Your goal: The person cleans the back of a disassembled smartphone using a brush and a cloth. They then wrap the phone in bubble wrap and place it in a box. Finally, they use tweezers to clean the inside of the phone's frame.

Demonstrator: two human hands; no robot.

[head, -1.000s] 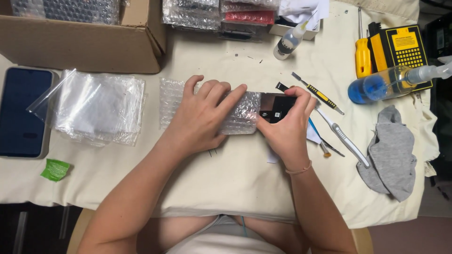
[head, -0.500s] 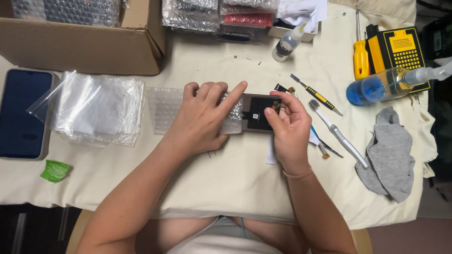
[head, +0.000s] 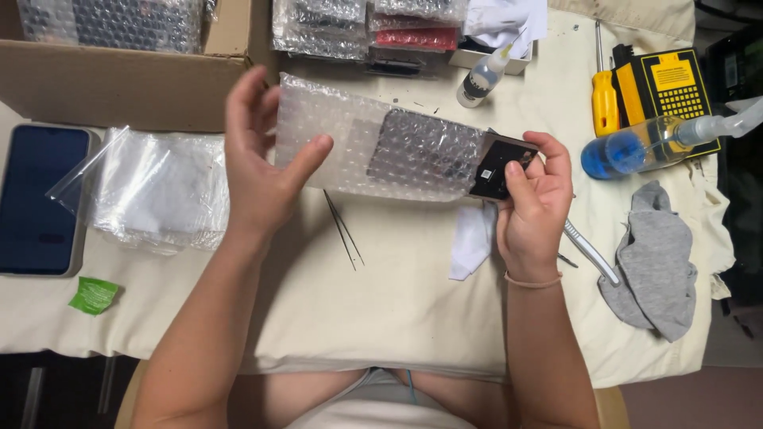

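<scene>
Left hand loosely pinches the bubble-wrap sleeve mid-frame, lifted off the worktop, while right hand grips the dark screen part poking out its end.

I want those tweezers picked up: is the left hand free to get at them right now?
Probably not yet: the left hand grips the bubble-wrap bag. The tweezers lie uncovered on the cloth just below it.
</scene>
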